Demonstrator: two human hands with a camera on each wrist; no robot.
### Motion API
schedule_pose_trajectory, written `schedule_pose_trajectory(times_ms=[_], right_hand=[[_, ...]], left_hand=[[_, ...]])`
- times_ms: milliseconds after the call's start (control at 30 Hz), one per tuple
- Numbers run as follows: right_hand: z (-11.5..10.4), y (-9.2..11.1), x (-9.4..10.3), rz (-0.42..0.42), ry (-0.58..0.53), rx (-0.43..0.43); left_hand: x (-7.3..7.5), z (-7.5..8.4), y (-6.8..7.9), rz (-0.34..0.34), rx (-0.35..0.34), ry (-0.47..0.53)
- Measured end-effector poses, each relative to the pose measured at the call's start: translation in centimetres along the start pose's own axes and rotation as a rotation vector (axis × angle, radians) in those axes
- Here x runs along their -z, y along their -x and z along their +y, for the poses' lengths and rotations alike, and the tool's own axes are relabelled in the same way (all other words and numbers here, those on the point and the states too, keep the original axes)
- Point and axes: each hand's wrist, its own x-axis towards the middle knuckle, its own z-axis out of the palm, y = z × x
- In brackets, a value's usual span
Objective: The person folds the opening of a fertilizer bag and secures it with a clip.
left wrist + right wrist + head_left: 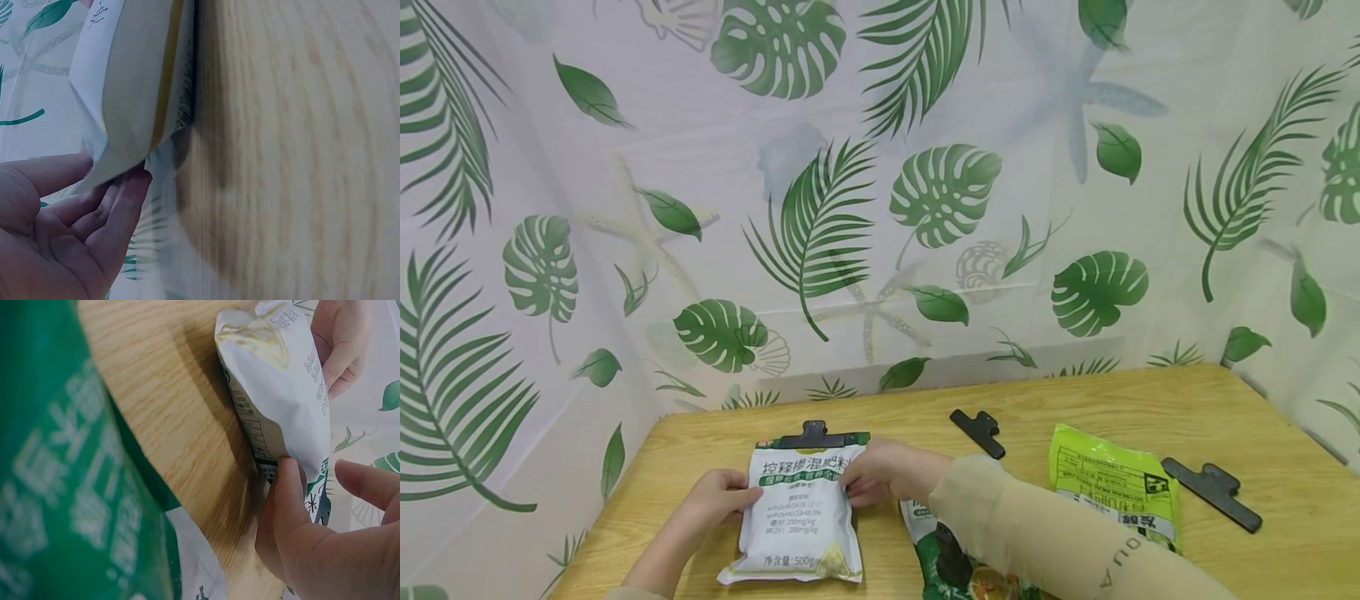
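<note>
A white fertilizer bag (801, 525) with a green band and printed text lies on the wooden table, front side up. Across its top edge sits a black bag clip (814, 435). At the bag's left edge my left hand (718, 496) pinches the side, thumb over the front and fingers behind in the left wrist view. My right hand (883, 473) holds the upper right edge; in the right wrist view its fingers (289, 487) press the bag's side, with the thumb close over the front.
A green-and-white bag (932, 550) lies right of the fertilizer bag, partly under my right forearm. Farther right are a yellow-green bag (1105, 471) and a loose black clip (1213, 492). Another black clip (979, 432) lies near the table's back. A leaf-print curtain (880, 208) surrounds the table.
</note>
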Motion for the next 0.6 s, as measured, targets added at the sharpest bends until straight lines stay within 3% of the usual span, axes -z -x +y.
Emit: schedule_pose_trajectory(times_ms=[600], right_hand=[[0.11, -0.01, -0.21, -0.044, -0.002, 0.013]], left_hand=[[0.5, -0.51, 0.2, -0.049, 0.014, 0.0]])
